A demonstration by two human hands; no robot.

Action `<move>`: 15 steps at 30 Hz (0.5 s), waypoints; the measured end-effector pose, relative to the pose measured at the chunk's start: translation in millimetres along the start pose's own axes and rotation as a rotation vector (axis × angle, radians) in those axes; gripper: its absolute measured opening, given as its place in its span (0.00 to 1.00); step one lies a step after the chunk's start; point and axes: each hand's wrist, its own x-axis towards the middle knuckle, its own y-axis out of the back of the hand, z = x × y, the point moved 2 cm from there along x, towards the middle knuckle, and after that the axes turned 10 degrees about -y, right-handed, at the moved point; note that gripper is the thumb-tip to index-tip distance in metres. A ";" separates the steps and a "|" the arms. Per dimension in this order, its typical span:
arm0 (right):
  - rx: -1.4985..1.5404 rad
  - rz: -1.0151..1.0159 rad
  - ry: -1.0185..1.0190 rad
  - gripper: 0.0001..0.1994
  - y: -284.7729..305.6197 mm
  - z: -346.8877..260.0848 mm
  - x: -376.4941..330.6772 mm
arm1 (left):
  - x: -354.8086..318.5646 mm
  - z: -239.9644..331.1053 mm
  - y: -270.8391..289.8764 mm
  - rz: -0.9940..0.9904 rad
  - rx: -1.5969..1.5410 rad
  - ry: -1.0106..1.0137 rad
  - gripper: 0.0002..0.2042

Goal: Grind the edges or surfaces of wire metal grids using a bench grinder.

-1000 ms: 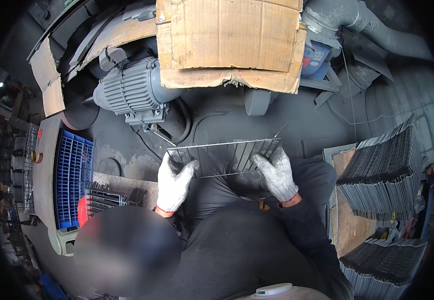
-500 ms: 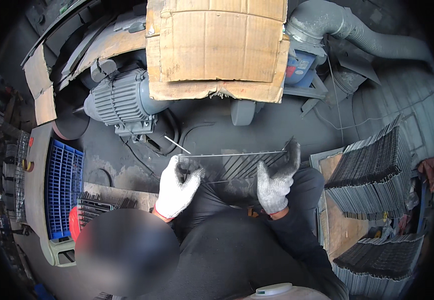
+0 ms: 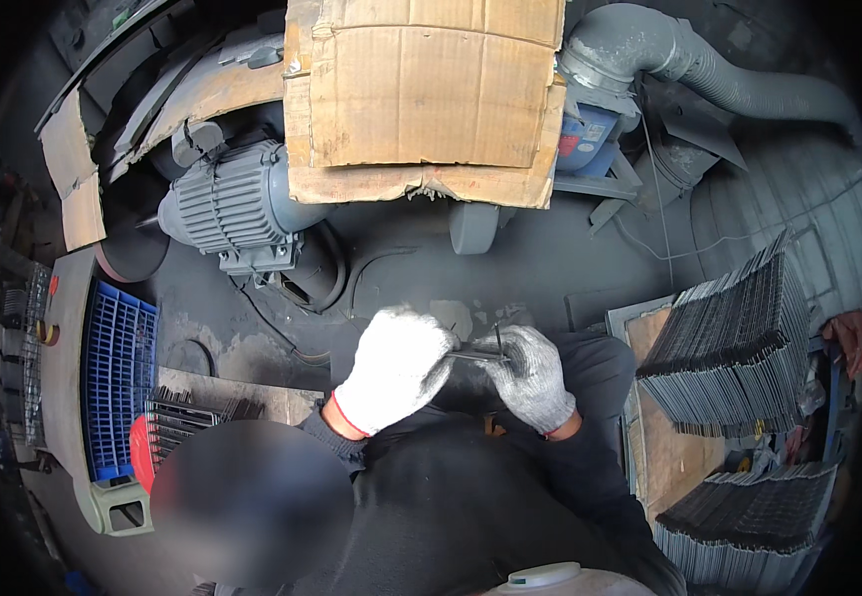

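White knitted work gloves with red cuffs cover both my hands, which are close together above my lap. My left hand (image 3: 398, 363) is closed, its fingertips at one end of a thin dark metal piece. My right hand (image 3: 528, 374) pinches the other end, fingers curled round it. The piece looks like a slatted metal grate (image 3: 476, 356), now seen nearly end-on; only a short bar and a thin upright tip show between the gloves. The rest of it is hidden by my hands or by the angle.
Two stacks of dark metal grates, an upper one (image 3: 724, 353) and a lower one (image 3: 744, 517), stand at right beside a wooden board (image 3: 664, 447). Ahead are a grey electric motor (image 3: 227, 204) and a cardboard sheet (image 3: 426, 99). A blue plastic grid (image 3: 121, 382) and more grates (image 3: 187, 417) are at left.
The grate was stretched wide between my spread hands; now it is turned nearly end-on. My hands have come together, the left moving right, and their fingers have closed in.
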 end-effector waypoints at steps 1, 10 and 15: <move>-0.002 0.004 0.005 0.15 0.2 -3.9 0.7 | -4.1 -1.6 -0.5 0.066 0.004 0.003 0.16; 0.979 0.454 -0.330 0.11 -2.6 6.7 -15.1 | -54.1 15.8 -38.9 0.684 -0.092 0.589 0.49; 1.401 0.489 -0.444 0.11 -10.1 23.6 -19.0 | -68.5 17.4 -81.1 0.814 -1.395 1.020 0.43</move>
